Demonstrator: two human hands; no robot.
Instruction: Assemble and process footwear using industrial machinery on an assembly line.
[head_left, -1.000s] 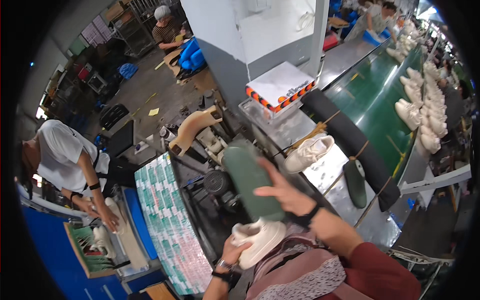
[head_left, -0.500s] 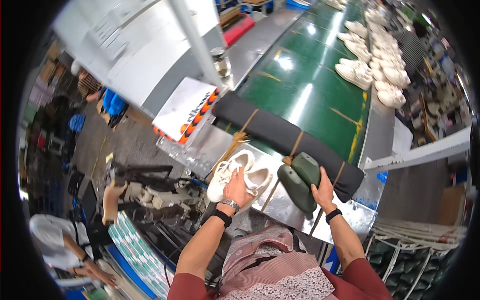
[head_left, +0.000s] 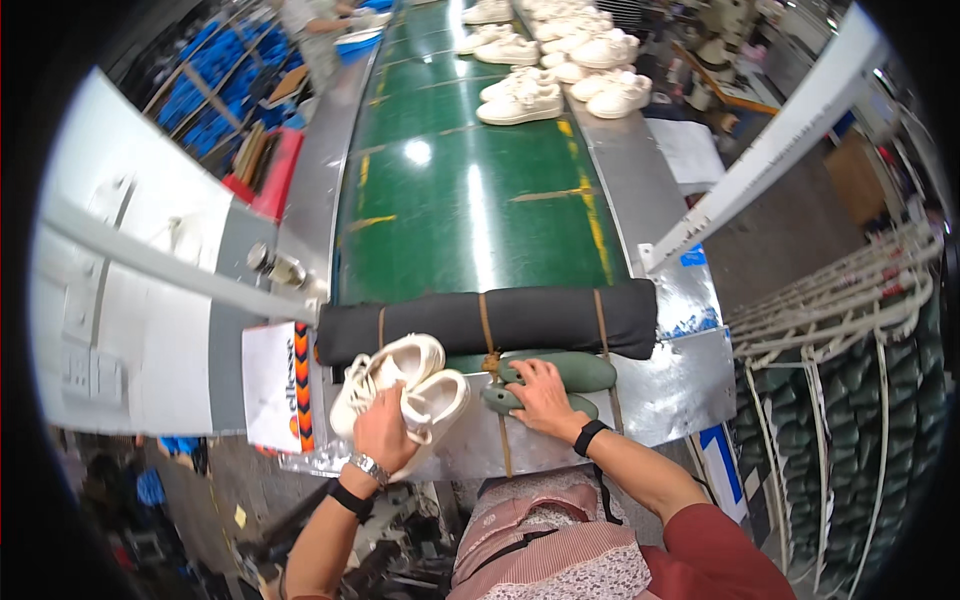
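Note:
My left hand (head_left: 385, 432) grips a pair of cream-white lace-up sneakers (head_left: 437, 398) side by side, over the left part of the metal end plate (head_left: 655, 400). Its fingers are partly hidden by the shoes. To the right, my right hand (head_left: 545, 402) is curled over two dark green shoe lasts (head_left: 587, 373), fingers bent around their near ends. The lasts lie on their sides on the plate, one behind the other, toes to the right. Just beyond both hands stretches a black padded roll (head_left: 540, 318) tied with brown cords.
A green conveyor belt (head_left: 430, 235) runs away from me, with several white sneakers (head_left: 520, 97) along its right side. A white paper with an orange-black edge (head_left: 272, 385) is at left, below a metal flask (head_left: 277, 265). At right stands a rack (head_left: 815, 440) of green lasts.
My view has swung so the belt now points straight ahead. The lasts have turned from steep to nearly level on the plate, and my right hand has shifted on top of them. The left still holds the sneakers.

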